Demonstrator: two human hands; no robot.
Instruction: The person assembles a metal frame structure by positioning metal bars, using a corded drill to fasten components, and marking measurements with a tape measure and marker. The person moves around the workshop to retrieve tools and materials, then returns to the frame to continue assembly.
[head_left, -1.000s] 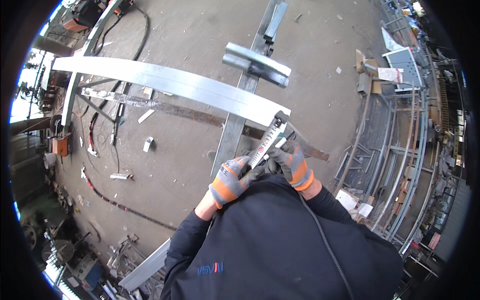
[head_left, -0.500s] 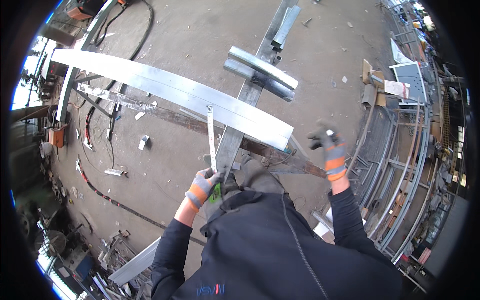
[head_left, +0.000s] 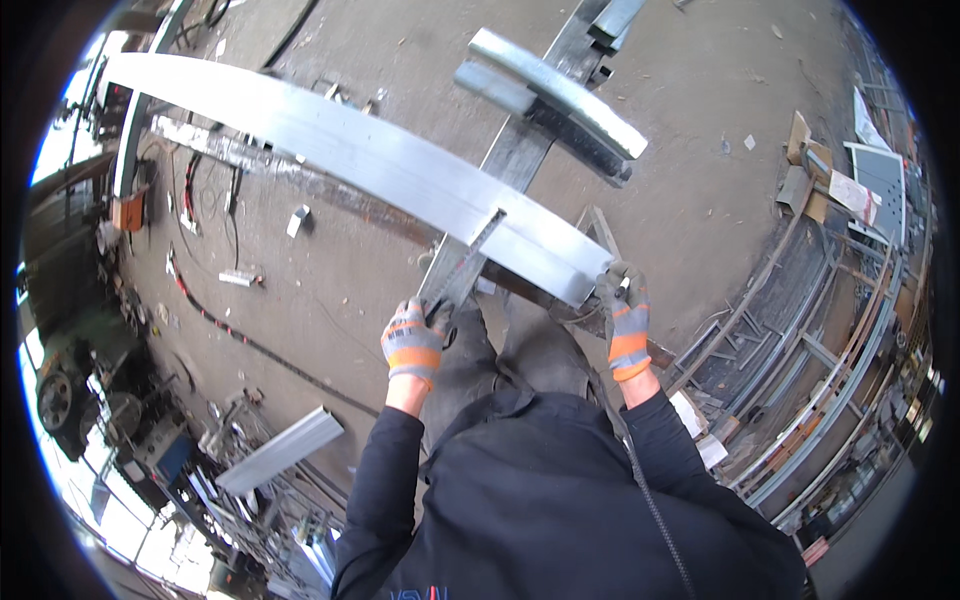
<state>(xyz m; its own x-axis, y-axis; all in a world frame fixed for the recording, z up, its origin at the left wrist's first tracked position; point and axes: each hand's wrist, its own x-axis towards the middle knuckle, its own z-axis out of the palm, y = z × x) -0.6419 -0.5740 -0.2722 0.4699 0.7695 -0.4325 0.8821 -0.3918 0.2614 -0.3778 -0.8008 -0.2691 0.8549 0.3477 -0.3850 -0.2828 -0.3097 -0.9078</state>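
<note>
A long silver metal profile [head_left: 370, 160] runs from the far left to just in front of me, resting across a grey steel bar [head_left: 500, 160]. My left hand [head_left: 412, 342], in a grey and orange glove, is closed around a tape measure whose case is mostly hidden in the fingers. Its blade [head_left: 484, 236] reaches up onto the profile, with the hooked end lying on the top face. At the profile's right end, my right hand [head_left: 626, 320] is closed on a small pen-like marker [head_left: 623, 288] with a white end. Those fingers touch or nearly touch the profile's corner.
Short galvanized channel pieces [head_left: 560, 95] lie across the bar beyond the profile. A metal rack with long stock [head_left: 830, 350] fills the right side. Hoses [head_left: 240, 345] and scraps lie on the floor at left, near another silver profile piece [head_left: 280, 450].
My right hand has come left and in to the profile's right end. The tape blade has tilted and shifted right along the profile, and my left hand has moved slightly right. The view has shifted.
</note>
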